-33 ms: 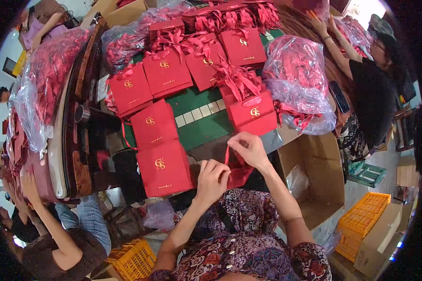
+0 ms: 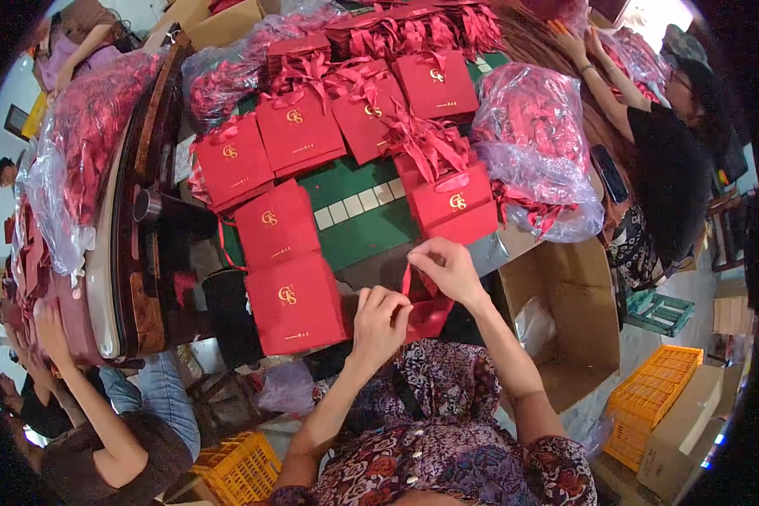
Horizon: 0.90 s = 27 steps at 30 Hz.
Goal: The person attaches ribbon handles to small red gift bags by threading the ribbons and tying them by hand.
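My left hand [image 2: 379,322] and my right hand [image 2: 447,268] are close together at the table's near edge, each pinching a red ribbon [image 2: 406,278] that runs between them. Just below lies a red paper bag [image 2: 430,319], partly hidden by my hands. Close to my left hand is a flat red gift bag [image 2: 299,316] with a gold emblem, and another red bag [image 2: 277,232] lies beyond it. Past my right hand, a stack of red bags [image 2: 455,211] carries a heap of looped red ribbon handles [image 2: 430,148].
More red bags [image 2: 302,131] cover the far side of the green table [image 2: 363,236]. A plastic sack [image 2: 535,135] of red pieces stands at right, above an open cardboard box [image 2: 565,329]. Orange crates [image 2: 654,396] stand on the floor. Other people work at both sides.
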Each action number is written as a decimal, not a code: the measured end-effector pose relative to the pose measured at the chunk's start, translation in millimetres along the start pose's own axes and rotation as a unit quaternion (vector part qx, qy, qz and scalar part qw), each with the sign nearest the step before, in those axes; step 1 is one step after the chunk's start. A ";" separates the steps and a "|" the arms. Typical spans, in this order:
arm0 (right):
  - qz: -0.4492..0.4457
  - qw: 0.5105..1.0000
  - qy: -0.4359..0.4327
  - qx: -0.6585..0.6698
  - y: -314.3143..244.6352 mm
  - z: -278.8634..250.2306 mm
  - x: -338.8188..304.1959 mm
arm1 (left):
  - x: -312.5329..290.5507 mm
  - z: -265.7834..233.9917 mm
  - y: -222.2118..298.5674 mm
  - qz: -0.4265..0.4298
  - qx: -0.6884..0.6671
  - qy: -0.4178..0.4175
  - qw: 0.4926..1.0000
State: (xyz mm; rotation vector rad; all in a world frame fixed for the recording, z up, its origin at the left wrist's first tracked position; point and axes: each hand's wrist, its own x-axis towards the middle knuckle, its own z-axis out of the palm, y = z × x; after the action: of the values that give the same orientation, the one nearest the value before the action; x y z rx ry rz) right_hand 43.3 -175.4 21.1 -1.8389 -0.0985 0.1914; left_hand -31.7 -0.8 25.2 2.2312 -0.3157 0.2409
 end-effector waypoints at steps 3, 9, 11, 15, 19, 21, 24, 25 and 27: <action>-0.130 0.973 0.082 -0.171 3.4 -0.8 -1.1 | 2.5 4.7 -7.9 -0.027 0.011 0.008 1.000; -0.063 0.932 0.074 -0.349 10.3 14.2 -18.5 | 7.8 14.7 -13.0 -0.088 0.004 0.019 0.996; -0.082 0.926 0.090 -0.357 15.6 19.4 -18.7 | 12.2 18.8 -16.4 -0.094 0.019 0.019 0.995; -0.073 0.935 0.094 -0.334 24.0 24.3 -18.5 | 26.5 26.8 -22.0 -0.107 0.085 -0.005 0.991; -0.070 0.953 0.113 -0.272 23.8 24.7 -19.9 | 40.6 36.6 -27.6 -0.105 0.121 -0.034 0.987; -0.054 0.968 0.116 -0.214 19.8 23.1 -21.0 | 41.6 41.9 -33.9 -0.086 0.113 -0.013 0.990; -0.022 0.982 0.113 -0.152 14.6 20.8 -22.4 | 39.3 46.7 -39.7 -0.078 0.066 0.000 0.995; -0.016 0.983 0.114 -0.144 15.3 19.4 -22.3 | 39.2 46.9 -38.3 -0.077 0.065 -0.001 0.995; -0.012 0.987 0.108 -0.120 15.9 18.6 -21.5 | 36.5 46.4 -35.0 -0.131 -0.045 0.029 0.990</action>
State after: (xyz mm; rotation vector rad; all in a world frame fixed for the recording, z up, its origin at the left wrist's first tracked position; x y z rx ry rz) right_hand 18.2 -165.7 2.6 -2.0862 0.0080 -0.0407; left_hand 16.7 -20.8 -19.0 2.1442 -0.0009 0.1468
